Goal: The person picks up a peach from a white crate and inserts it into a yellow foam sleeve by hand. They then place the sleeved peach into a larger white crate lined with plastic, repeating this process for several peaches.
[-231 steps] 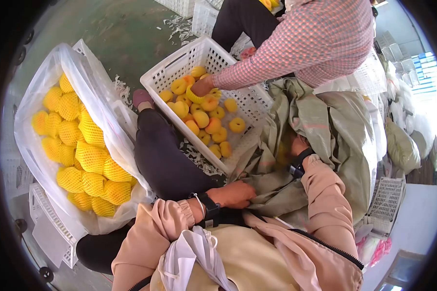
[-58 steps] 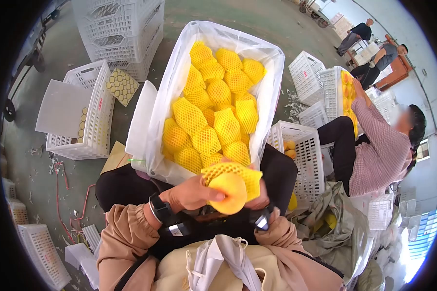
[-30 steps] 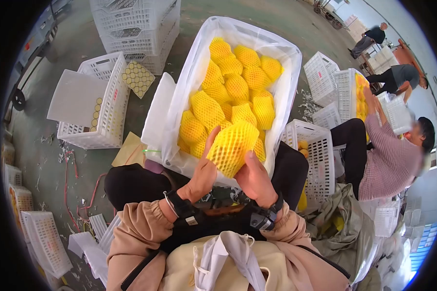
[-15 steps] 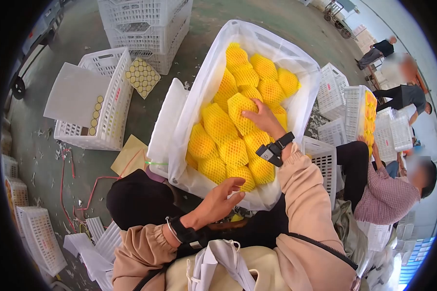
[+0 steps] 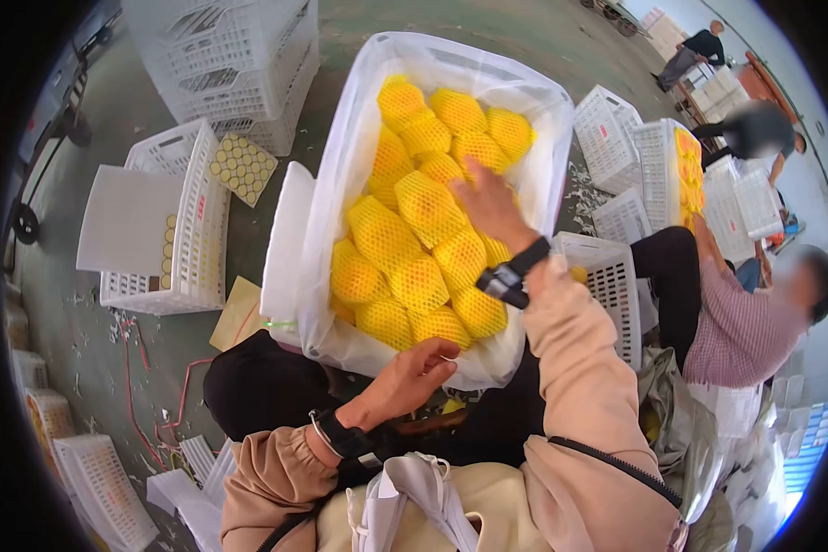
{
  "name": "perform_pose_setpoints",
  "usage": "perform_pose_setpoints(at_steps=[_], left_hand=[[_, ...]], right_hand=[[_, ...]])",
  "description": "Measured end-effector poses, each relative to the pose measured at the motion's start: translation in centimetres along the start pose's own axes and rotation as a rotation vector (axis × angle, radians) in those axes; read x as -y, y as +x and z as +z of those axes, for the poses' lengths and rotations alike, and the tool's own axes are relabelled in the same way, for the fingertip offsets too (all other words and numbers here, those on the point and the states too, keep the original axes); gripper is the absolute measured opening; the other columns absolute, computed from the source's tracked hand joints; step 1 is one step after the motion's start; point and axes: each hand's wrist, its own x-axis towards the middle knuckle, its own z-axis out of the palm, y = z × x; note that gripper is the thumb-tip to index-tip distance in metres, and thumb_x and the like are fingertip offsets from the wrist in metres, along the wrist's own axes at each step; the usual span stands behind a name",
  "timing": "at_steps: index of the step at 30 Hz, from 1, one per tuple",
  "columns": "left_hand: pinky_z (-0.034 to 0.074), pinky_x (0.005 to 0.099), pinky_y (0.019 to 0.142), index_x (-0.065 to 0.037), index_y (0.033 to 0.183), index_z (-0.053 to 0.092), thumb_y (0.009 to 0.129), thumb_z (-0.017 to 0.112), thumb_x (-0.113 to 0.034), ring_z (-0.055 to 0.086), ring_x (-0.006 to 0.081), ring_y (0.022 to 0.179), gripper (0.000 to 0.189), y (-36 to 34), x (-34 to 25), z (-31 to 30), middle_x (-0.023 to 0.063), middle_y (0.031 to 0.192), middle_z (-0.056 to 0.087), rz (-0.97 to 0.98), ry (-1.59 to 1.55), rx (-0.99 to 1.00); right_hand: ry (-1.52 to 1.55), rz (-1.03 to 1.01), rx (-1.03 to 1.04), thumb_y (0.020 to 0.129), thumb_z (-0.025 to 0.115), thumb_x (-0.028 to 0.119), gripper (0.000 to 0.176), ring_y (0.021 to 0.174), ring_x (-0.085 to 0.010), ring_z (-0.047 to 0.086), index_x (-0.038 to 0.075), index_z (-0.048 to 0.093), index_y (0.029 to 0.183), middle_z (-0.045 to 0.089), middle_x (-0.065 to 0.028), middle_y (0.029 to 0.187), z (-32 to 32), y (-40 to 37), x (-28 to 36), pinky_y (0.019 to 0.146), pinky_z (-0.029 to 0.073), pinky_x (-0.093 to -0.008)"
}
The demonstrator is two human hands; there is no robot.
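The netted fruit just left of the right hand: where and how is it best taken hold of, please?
Probably best to grip the netted fruit around its rounded middle, coming from above with the right hand: its upper side lies exposed, while neighbouring netted fruits crowd around it.

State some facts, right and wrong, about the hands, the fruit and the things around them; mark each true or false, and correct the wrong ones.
1. The right hand is over the box. True.
2. The left hand holds a fruit. False: it is empty.
3. The box holds fruit in yellow nets. True.
4. In the picture, the crate stack stands to the right of the box. False: it stands to the left.
5. Both wrists wear black bands. True.
6. The seated co-worker's top is plain black. False: it is pinkish.
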Motion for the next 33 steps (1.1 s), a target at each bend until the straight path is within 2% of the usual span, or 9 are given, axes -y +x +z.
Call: perform_pose_setpoints(at_steps=[3, 7, 11, 17, 21, 23, 25, 29, 33], left_hand=[[0.045, 0.0286, 0.081, 0.001, 0.111, 0.053, 0.088, 0.053, -0.015, 0.057, 0.0174, 0.092, 0.028, 0.2, -0.5, 0.2, 0.0107, 0.101, 0.06, -0.038, 0.045, 0.031], [0.046, 0.0267, 0.079, 0.001, 0.108, 0.054, 0.088, 0.054, -0.013, 0.058, 0.0155, 0.09, 0.025, 0.9, 0.5, 1.4, 0.0098, 0.099, 0.061, -0.035, 0.041, 0.061], [0.045, 0.0256, 0.081, 0.001, 0.108, 0.055, 0.088, 0.053, -0.012, 0.057, 0.0139, 0.091, 0.024, 1.4, -1.1, 2.9, 0.0083, 0.099, 0.061, -0.145, 0.09, 0.192], [0.045, 0.0252, 0.078, -0.001, 0.107, 0.056, 0.089, 0.052, -0.014, 0.056, 0.0118, 0.088, 0.023, 3.7, -0.1, 3.9, 0.0061, 0.097, 0.061, -0.228, 0.185, 0.279], [0.045, 0.0261, 0.076, -0.001, 0.107, 0.056, 0.089, 0.052, -0.016, 0.057, 0.013, 0.085, 0.024, 4.7, 0.5, 4.4, 0.0066, 0.094, 0.061, -0.34, 0.216, 0.202], [0.046, 0.0257, 0.072, -0.001, 0.107, 0.056, 0.088, 0.053, -0.017, 0.057, 0.0123, 0.083, 0.025, 5.3, 0.9, 4.5, 0.0077, 0.093, 0.061, -0.167, 0.224, 0.271], [0.046, 0.0258, 0.071, -0.001, 0.107, 0.055, 0.087, 0.054, -0.015, 0.057, 0.0118, 0.081, 0.024, 5.6, 1.9, 4.8, 0.0085, 0.092, 0.061, -0.11, 0.199, 0.244], [0.047, 0.0269, 0.071, -0.003, 0.103, 0.057, 0.084, 0.057, -0.011, 0.058, 0.0135, 0.08, 0.02, 5.3, -0.4, 5.4, 0.0078, 0.092, 0.06, 0.014, 0.156, 0.002], [0.046, 0.0304, 0.075, -0.004, 0.094, 0.059, 0.076, 0.065, -0.008, 0.058, 0.0229, 0.084, 0.019, 4.7, -2.5, 5.4, 0.0087, 0.093, 0.058, 0.462, 0.269, -0.246]], right_hand=[[0.159, -0.31, -0.356, 0.093, 0.041, 0.025, 0.033, 0.106, -0.0314, 0.052, 0.0, 0.054, 0.109, 0.054, -0.0186, 0.114, -8.3, -2.5, -7.7, 0.087, 0.041, -0.0383], [0.36, 0.502, -0.406, 0.09, 0.046, 0.022, 0.027, 0.08, -0.0152, 0.056, 0.001, 0.059, 0.098, 0.063, -0.0058, 0.083, -16.6, -13.6, -15.1, 0.077, 0.043, -0.0295], [0.081, 0.746, -0.1, 0.081, 0.054, 0.024, 0.025, 0.069, -0.0189, 0.06, 0.002, 0.064, 0.087, 0.063, -0.0062, 0.071, -9.8, -30.4, -31.3, 0.067, 0.047, -0.0328], [-0.325, 1.055, 0.538, 0.077, 0.057, 0.027, 0.034, 0.104, -0.0304, 0.056, 0.011, 0.058, 0.107, 0.058, -0.0163, 0.11, -2.9, -36.7, -28.7, 0.086, 0.044, -0.0425], [-0.474, 1.234, 0.653, 0.084, 0.047, 0.032, 0.037, 0.11, -0.031, 0.053, 0.015, 0.052, 0.117, 0.056, -0.0154, 0.117, 0.9, -44.4, -35.8, 0.089, 0.042, -0.0464], [-0.442, 1.172, 0.542, 0.081, 0.049, 0.029, 0.034, 0.103, -0.0321, 0.056, 0.009, 0.055, 0.108, 0.059, -0.0161, 0.108, -1.9, -42.4, -33.4, 0.085, 0.044, -0.0468], [-0.677, 0.592, 0.163, 0.08, 0.054, 0.021, 0.023, 0.081, -0.0359, 0.057, 0.002, 0.052, 0.092, 0.058, -0.0186, 0.087, -3.8, -42.9, -36.3, 0.073, 0.044, -0.0456], [0.452, 0.689, -0.448, 0.081, 0.054, 0.006, 0.014, 0.066, -0.0179, 0.053, 0.0, 0.051, 0.093, 0.053, -0.0098, 0.077, -16.2, -26.5, -14.8, 0.062, 0.043, -0.028], [0.344, 0.138, -0.033, 0.073, 0.06, 0.002, 0.02, 0.066, -0.0133, 0.052, 0.002, 0.056, 0.093, 0.054, -0.0068, 0.078, -15.8, -23.0, -0.5, 0.058, 0.04, -0.0232]])
